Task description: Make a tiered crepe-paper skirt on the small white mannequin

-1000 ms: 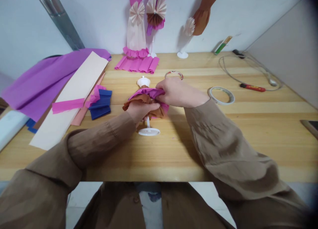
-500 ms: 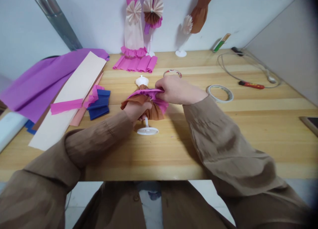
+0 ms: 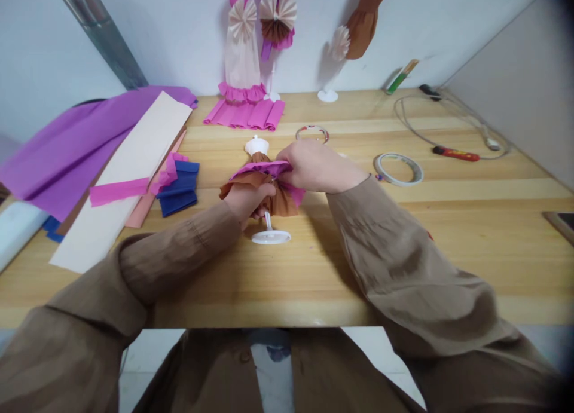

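Observation:
A small white dress form [image 3: 257, 145] leans over the table, its round base [image 3: 271, 238] toward me. Around its waist is a gathered brown crepe paper skirt [image 3: 287, 202], with a magenta crepe paper layer [image 3: 255, 169] over it. My left hand [image 3: 248, 201] is closed on the lower skirt near the stand, thumb on top. From the right, my right hand [image 3: 309, 164] pinches the magenta layer at the waist. Its fingertips are partly hidden by the paper.
Purple paper [image 3: 103, 132], a cream strip [image 3: 130, 168] and folded blue paper [image 3: 180, 189] lie at left. Pleated pink paper [image 3: 244, 114] lies behind the form. Tape rolls [image 3: 399, 169], a red-handled tool [image 3: 456, 154] and a green-and-tan stick [image 3: 402, 77] are at right. Decorated paper dresses [image 3: 243, 54] stand along the wall.
The form's base has shifted slightly to the right. My right hand has moved a little left along the magenta layer; my left hand keeps its hold.

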The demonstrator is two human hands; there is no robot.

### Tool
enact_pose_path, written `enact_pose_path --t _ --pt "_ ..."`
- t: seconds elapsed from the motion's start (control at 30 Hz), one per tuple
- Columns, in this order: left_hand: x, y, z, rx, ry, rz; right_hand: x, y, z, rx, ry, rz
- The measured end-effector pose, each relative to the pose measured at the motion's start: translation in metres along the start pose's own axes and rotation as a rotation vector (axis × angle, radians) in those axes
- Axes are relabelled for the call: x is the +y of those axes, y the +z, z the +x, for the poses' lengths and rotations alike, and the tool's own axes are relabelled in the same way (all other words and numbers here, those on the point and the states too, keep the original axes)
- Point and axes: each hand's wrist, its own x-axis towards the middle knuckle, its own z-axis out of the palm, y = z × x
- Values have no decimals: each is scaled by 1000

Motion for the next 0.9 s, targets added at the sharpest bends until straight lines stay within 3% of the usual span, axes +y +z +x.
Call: enact_pose_path --t 0.1,0.3,0.6,0.9 --pt "5 2 -3 95 -2 169 1 0 1 -7 -1 -21" --pt "8 3 -6 90 -21 143 2 1 1 -1 -13 -31" --pt "10 4 -11 22 -19 213 2 0 0 7 35 -35" --pt "12 1 -14 -28 -75 125 0 -1 0 15 0 80"
